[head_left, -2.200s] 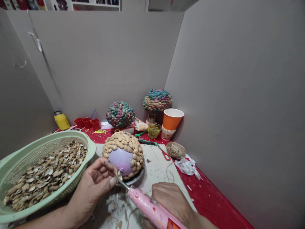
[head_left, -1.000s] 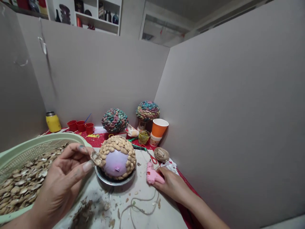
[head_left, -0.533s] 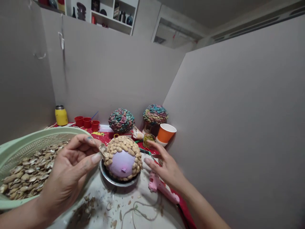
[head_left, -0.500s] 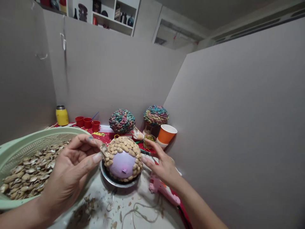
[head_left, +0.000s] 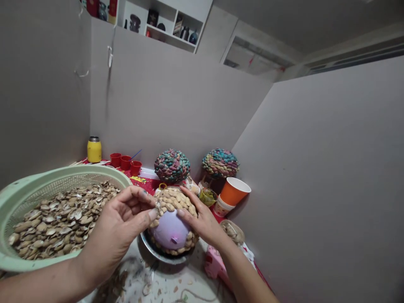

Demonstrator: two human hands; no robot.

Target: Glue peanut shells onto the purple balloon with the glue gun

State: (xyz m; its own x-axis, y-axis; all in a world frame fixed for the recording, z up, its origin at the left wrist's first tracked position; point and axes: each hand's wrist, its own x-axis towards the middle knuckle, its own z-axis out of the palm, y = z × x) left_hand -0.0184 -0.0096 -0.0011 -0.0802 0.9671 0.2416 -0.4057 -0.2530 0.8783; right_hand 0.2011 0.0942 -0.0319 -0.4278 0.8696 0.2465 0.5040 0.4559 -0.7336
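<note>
A lilac balloon (head_left: 170, 229), partly covered with peanut shells (head_left: 172, 198), sits in a round metal bowl (head_left: 164, 257). My left hand (head_left: 121, 223) pinches a small peanut shell (head_left: 158, 205) between thumb and fingertips, at the upper left of the balloon. Whether that shell touches the covered surface I cannot tell. From the right, my right hand (head_left: 205, 216) clasps the balloon, thumb on the bare edge and fingers over the shells. The balloon's knot faces me.
A green colander (head_left: 72, 168) full of shells stands left. Behind are a yellow bottle (head_left: 94, 150), red cups (head_left: 125, 163), two colourful shell-covered balls (head_left: 172, 165), stacked paper cups (head_left: 233, 191). A pink glue gun (head_left: 213, 261) lies right; shell crumbs litter the table (head_left: 189, 273).
My right hand has moved from beside the balloon onto its upper right. My left hand keeps its pinch by the shells. The view has shifted, so things appear further right.
</note>
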